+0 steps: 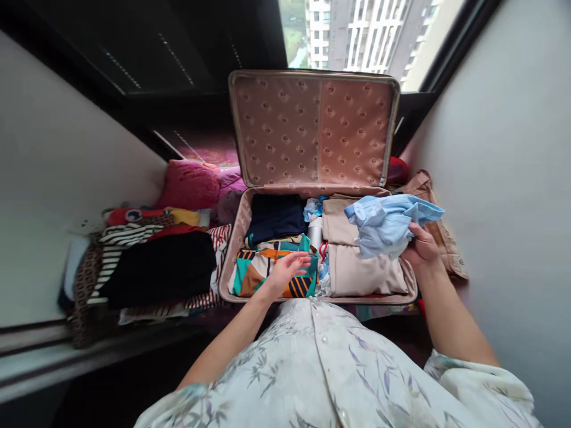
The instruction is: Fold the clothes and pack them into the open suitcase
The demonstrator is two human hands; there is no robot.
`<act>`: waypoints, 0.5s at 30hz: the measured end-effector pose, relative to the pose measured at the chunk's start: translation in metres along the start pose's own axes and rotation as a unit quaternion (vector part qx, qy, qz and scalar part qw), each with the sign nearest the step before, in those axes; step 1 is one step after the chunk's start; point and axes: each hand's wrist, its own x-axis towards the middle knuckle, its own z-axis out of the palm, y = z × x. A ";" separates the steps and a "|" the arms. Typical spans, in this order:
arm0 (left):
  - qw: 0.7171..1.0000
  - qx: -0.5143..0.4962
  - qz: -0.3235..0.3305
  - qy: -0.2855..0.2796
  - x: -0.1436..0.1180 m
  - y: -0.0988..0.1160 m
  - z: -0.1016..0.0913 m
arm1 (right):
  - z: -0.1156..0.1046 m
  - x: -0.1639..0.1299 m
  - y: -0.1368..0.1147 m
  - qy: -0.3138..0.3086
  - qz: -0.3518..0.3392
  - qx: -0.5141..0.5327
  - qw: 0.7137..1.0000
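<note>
My right hand (422,245) grips a crumpled light blue cloth garment (388,223) by its edge, above the right side of the open suitcase (224,267). My left hand (288,270) hovers, fingers stretched out, over a folded garment with a teal, orange and brown pattern (250,276). Behind that lies a folded navy garment (276,214). Beige folded clothes (363,270) fill the suitcase's right half. Along the middle gap stand a white cylindrical container (314,233) and a small blue patterned item (316,207).
The suitcase lid (312,131) leans upright against the window. On the left is a clothes pile with a black garment (165,267) on top and a pink cushion (190,187) behind. A brown bag-like item (428,196) sits by the right wall (513,178).
</note>
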 end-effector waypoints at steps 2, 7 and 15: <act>1.000 -0.030 -0.001 -0.009 0.004 0.003 0.004 | 0.024 0.009 0.024 -0.044 0.030 0.018 0.998; 0.997 -0.064 -0.021 0.036 -0.004 -0.010 -0.025 | 0.080 0.044 0.043 -0.108 -0.014 0.011 0.994; 0.976 -0.134 -0.054 0.161 -0.038 -0.039 -0.076 | 0.137 0.103 0.090 -0.122 -0.043 0.007 0.992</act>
